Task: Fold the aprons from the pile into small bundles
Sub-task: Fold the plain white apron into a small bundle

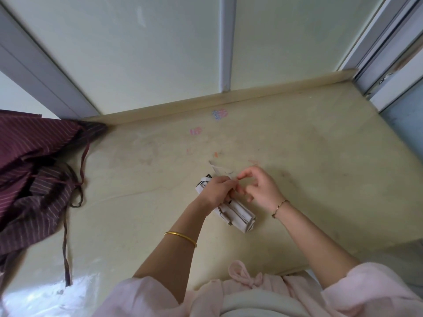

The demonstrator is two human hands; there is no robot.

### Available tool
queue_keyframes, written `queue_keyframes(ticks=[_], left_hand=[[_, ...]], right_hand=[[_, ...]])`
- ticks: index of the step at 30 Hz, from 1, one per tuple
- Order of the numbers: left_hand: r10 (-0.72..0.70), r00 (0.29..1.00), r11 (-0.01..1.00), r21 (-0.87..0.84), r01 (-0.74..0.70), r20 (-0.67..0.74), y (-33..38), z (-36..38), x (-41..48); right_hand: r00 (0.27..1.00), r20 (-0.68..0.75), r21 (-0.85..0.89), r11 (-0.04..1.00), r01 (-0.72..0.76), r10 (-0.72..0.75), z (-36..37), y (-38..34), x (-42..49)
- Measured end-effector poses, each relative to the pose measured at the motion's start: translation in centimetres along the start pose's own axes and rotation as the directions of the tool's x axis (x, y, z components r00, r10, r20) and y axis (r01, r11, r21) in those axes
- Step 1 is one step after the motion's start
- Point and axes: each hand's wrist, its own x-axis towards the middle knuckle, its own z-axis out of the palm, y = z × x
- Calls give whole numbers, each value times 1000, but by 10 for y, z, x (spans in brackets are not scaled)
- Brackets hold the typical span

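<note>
Where the pink sleeves (142, 294) end at the bottom of the view, two bare forearms reach out over a beige counter (297, 138), and a sheet of clear plastic (45, 294) lies at the near left corner. Just beyond, the left hand (216, 191) curls around the upper part of a small white bundle (238, 216), a folded apron with dark trim lying slantwise on the counter. Its near end sticks out below the hand with the layers showing at the edge. Beside it, the right hand (263, 188) has thumb and forefinger brought together on a thin white tie (216, 170), whose free end pokes up past the left hand; its other fingers are loosely curled. By my reading, the tie is being wound or tucked to secure the bundle.

Several things could go wrong. The tie is narrow and held only at the fingertips, so it could slip out and the wrap slacken. If the left hand eases its hold before the tie is fixed, the stacked folds will likely spring apart, most readily at the exposed near end.

Farther left, the pile (34, 161) of maroon striped aprons sits heaped, well apart from the hands, with a dark strap (66, 248) trailing toward the plastic; it may snag when the next apron is pulled. Small stickers (219, 115) dot the counter near the pale wall panels (160, 53).
</note>
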Motion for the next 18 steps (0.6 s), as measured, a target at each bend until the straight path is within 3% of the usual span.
queue_keyframes(ticks=[3,9,13,18], left_hand=[[14,999,999,-46,-12,41,-3,-3,0],[39,999,998,-47,-38,15,-3,-4,-1],[87,995,993,-81,-92,-57,-5,-1,-1],[67,980,993,-83,-83,-187,-7,3,4]], right_hand=[[978,209,112,992,-50,25,9,2,-1],[961,274,49,997,-62,46,5,4,8],[962,264,5,997,-76,72,8,6,8],[993,113,-81,996,-20,29,8,9,7]])
